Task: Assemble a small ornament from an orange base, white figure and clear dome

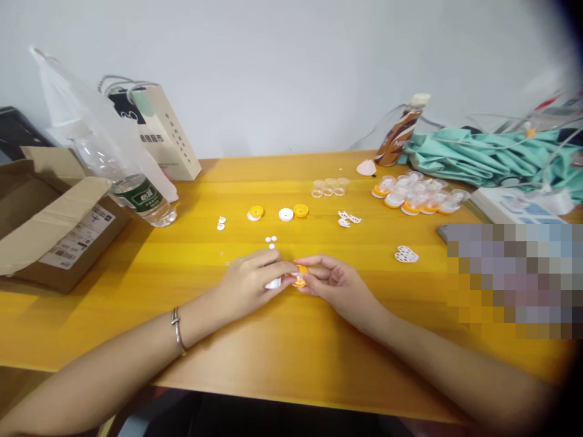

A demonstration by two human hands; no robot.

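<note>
A small orange round plastic piece (300, 276) with a white part in its middle is pinched between the fingertips of both hands, just above the table. My left hand (252, 279) is closed on it from the left, thumb and index finger at its edge. My right hand (339, 282) is closed on it from the right. A white round piece (273, 283) shows below my left fingers; whether they touch it I cannot tell. Several small white discs (272, 239) lie just beyond the left hand. Farther back are a white wheel-like disc (286, 214) and a yellow one (301, 210).
Clear round cups (330, 187) stand at the back, with several orange-and-white capped pieces (414, 194) to their right. White lattice pieces (348, 218) lie nearer. A cardboard box (68, 243) and water bottle (144, 199) stand left; a brown drink bottle (399, 135) stands back right.
</note>
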